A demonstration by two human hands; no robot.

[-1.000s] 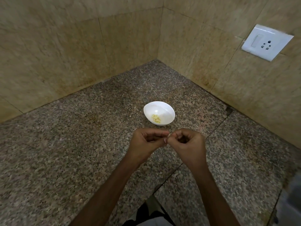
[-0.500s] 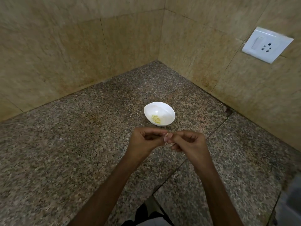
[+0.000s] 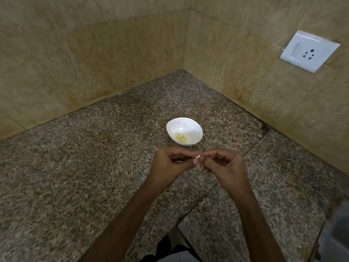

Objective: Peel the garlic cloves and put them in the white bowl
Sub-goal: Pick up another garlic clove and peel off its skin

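A small white bowl [image 3: 190,127] stands on the granite counter with a few pale yellow peeled garlic cloves [image 3: 181,137] in its near left part. Just in front of the bowl my two hands meet above the counter. My left hand [image 3: 170,167] pinches a tiny whitish garlic clove [image 3: 197,156] between thumb and fingertips. My right hand [image 3: 224,167] has its fingers curled, and its fingertips pinch the same clove from the right side. Most of the clove is hidden by the fingers.
The speckled granite counter [image 3: 94,167] fills a corner between two beige tiled walls. A white socket and switch plate [image 3: 309,51] sits on the right wall. A seam [image 3: 234,167] runs across the counter under my right hand. The counter's near edge is at the bottom.
My hands stay together in front of the bowl; my right hand's fingers have shifted slightly on the clove, and a bit more white shows between the fingertips.
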